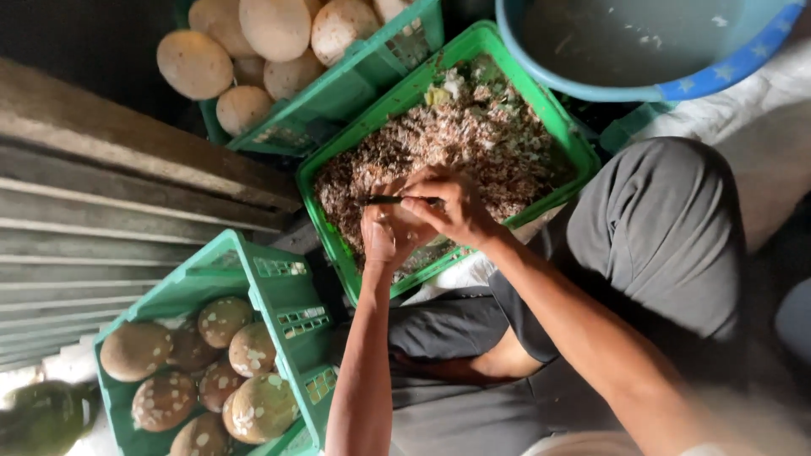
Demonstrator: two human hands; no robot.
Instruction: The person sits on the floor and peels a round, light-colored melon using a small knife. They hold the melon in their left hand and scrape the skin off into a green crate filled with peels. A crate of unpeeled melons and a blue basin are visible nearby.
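I saw no packages, labels, signs or screens anywhere in the view; nothing there carried print or a display, and I found no wrapper, carton or tag on any side of the scene.

- Left hand [386, 236] cups a round item over the middle crate [325, 173]; item mostly hidden.
- Right hand [452, 207] pinches a thin dark blade [389, 200], tip against that item.
- Middle crate full of brown peelings [473, 139].
- Top crate [372, 67]: pale peeled rounds [274, 25].
- Bottom crate [270, 283]: brown speckled rounds [224, 321].
- Blue basin [735, 63] top right, touching the middle crate.
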